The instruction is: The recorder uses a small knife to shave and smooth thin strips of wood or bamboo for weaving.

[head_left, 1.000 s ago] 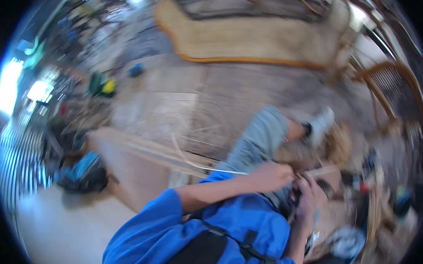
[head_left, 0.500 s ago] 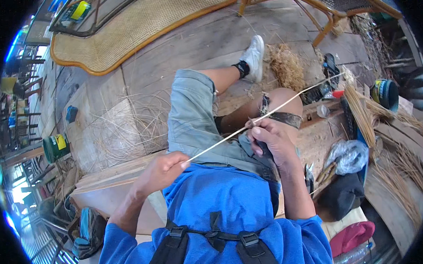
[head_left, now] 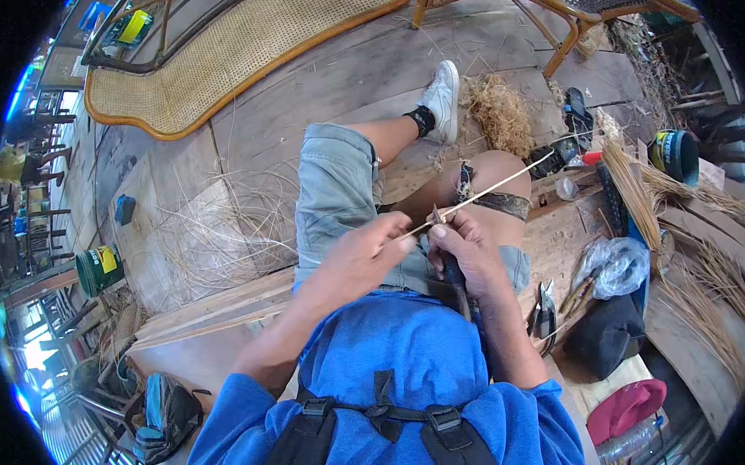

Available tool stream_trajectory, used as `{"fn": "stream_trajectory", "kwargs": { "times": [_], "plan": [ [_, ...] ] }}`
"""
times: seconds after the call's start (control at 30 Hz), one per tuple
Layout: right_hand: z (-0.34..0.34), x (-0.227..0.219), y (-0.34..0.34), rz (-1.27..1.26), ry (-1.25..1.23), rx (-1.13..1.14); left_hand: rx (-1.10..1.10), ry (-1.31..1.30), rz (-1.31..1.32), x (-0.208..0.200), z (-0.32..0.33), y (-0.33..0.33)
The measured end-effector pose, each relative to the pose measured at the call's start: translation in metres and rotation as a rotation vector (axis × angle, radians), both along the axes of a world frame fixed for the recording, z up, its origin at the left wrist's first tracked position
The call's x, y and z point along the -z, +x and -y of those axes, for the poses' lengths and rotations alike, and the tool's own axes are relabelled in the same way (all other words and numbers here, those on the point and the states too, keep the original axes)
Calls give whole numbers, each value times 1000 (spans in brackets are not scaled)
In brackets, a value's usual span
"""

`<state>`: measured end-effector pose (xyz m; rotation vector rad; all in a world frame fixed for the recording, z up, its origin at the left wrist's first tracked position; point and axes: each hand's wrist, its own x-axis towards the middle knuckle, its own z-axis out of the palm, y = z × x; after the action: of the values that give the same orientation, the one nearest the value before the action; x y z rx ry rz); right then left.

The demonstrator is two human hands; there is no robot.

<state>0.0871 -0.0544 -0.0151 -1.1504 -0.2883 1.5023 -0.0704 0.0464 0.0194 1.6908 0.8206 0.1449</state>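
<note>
A thin pale rattan strip [head_left: 501,182] runs slantwise over my right knee, its far end pointing to the upper right. My left hand [head_left: 361,259] pinches its near part, close beside my other hand. In my right hand [head_left: 471,252] is a knife with a dark handle [head_left: 452,273]; its small blade meets the strip at the fingertips. The strip also passes through these fingers, above a dark band [head_left: 504,205] tied round the knee. Exactly how the blade sits against the strip is hidden by the fingers.
Loose strips [head_left: 223,226] lie tangled at left, shavings [head_left: 498,113] ahead. A rattan bundle [head_left: 632,194], pliers [head_left: 544,311], clear plastic bag [head_left: 620,268], black cap [head_left: 605,334] and green tub [head_left: 675,156] sit at right. A woven cane panel [head_left: 256,49] spans the far side.
My left hand has moved up and right, close to my right hand. Less of the strip now reaches beyond the knee. My right hand stays nearly in place with the knife.
</note>
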Motion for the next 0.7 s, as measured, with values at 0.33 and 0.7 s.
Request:
{"fn": "stream_trajectory", "kwargs": {
  "times": [0.33,0.7],
  "plan": [
    [12,1,29,-137,-130,28,27,44,-235,-19,13,-47],
    [13,-18,-9,-144,-87,-110,-69,-30,-181,-16,19,-11]
  ]
}}
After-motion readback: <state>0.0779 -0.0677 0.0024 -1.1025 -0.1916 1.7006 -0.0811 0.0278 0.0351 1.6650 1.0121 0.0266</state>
